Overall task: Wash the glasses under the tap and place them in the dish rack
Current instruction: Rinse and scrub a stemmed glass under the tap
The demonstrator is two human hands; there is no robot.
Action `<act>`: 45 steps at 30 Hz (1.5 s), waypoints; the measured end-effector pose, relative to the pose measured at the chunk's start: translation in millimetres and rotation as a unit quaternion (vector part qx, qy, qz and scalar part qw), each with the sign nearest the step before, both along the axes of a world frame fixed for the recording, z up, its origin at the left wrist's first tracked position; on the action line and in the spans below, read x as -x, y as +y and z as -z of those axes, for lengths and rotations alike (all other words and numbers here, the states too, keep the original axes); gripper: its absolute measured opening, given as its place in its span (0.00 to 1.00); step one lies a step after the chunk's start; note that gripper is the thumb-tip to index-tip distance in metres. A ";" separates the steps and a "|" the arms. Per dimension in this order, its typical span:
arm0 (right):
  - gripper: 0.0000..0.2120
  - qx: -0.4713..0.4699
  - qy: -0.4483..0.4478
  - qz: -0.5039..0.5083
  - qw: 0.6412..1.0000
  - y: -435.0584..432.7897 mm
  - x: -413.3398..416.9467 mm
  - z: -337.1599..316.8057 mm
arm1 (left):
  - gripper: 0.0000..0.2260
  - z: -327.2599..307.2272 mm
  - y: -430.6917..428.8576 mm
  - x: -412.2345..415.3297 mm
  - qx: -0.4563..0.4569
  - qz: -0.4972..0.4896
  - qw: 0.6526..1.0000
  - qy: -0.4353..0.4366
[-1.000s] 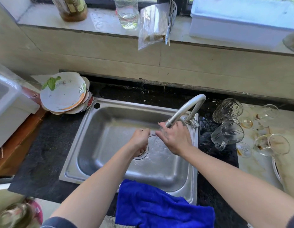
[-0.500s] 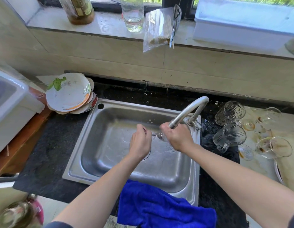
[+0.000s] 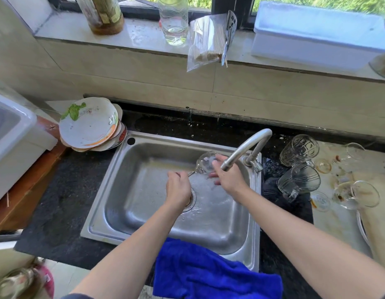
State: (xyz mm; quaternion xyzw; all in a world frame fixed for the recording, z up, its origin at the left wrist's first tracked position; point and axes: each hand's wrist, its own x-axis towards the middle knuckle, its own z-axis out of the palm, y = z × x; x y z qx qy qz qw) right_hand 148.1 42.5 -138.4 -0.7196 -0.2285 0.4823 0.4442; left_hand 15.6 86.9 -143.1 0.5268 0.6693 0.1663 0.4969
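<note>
**Left hand** (image 3: 178, 190): clenched round the lower stem of a clear, thin-walled stemmed wine glass (image 3: 204, 161). The foot is hidden inside the fist, and a short length of stem is showing above it.

**Right hand** (image 3: 229, 180): thumb and fingers are curling about the rounded bowl and grasping it. The fingertips are blurred.

**Position of item**: the glass is tilting back and to the right over the basin, just beside the mouth of the curved brushed-metal tap (image 3: 249, 143). The water stream itself cannot be made out.

**Hazards, as judged**
- The bowl is sitting close to the hard spout, so a careless turn could be knocking rim against metal and chipping it.
- Wet, smooth glass is slipping easily, and a drop onto the rectangular stainless-steel sink (image 3: 114, 203) would likely be breaking it.
- Opposed twisting by the two hands is loading the slender stem, its weakest part.

**Surroundings**
- A plush blue microfibre cloth (image 3: 208, 275) is draping over the sink's near rim.
- Right of the tap, heavy cut-pattern glass tumblers (image 3: 299, 149) are lying on their sides on the speckled black stone counter (image 3: 57, 201).
- Beyond them, brown-stained stemmed glasses (image 3: 357, 194) are lying tipped on a pale surface, crowded together — a reaching sleeve could be rolling one.
- At the sink's far-left corner, a stack of soiled white ceramic plates (image 3: 90, 124) is leaning, with a green leaf scrap on top.
- The dish rack cannot be told apart with certainty.
</note>
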 end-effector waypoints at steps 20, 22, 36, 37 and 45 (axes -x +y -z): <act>0.24 0.037 0.506 0.322 0.799 21.5 -7.7 -4.9 | 0.08 6.8 -20.4 18.7 -0.247 0.214 0.940 0.096; 0.24 0.012 0.520 0.339 0.784 17.8 -16.7 1.8 | 0.07 0.5 -20.9 16.4 -0.206 0.191 0.959 0.041; 0.22 -0.044 0.508 0.275 0.815 4.3 -31.3 6.7 | 0.13 7.3 4.7 11.4 0.180 0.056 0.977 -0.097; 0.20 -0.035 0.507 0.254 0.823 4.1 -31.0 6.4 | 0.12 6.5 6.9 12.1 0.196 0.054 0.975 -0.092; 0.20 0.154 0.214 -0.155 0.952 -0.2 -37.8 -6.8 | 0.07 14.2 25.3 7.3 0.095 0.117 0.988 -0.016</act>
